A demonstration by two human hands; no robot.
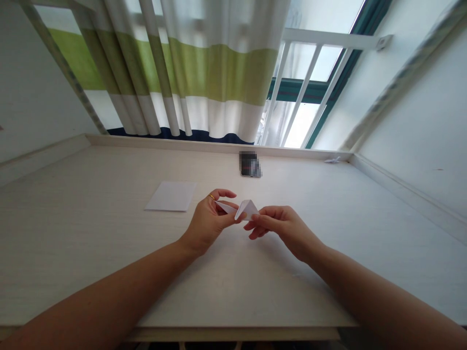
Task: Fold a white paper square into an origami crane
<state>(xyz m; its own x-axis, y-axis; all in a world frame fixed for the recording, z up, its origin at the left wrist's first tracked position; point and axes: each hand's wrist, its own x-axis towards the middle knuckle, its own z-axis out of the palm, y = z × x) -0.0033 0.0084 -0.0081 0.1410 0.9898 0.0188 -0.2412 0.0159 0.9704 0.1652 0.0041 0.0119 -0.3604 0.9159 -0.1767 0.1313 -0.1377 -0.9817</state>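
Note:
Both my hands hold a small piece of folded white paper point(243, 208) just above the pale wooden table point(109, 253), near its middle. My left hand point(209, 221), with a gold ring on one finger, pinches the paper's left end between thumb and fingers. My right hand point(280, 226) pinches the paper's right side with its fingertips. The paper forms a pointed, tent-like shape between the two hands.
A flat white sheet of paper point(170, 196) lies on the table to the left of my hands. A small dark blurred object point(250, 164) stands at the table's far edge. Behind it hang striped curtains point(204, 73) and a barred window point(302, 97). Walls close both sides.

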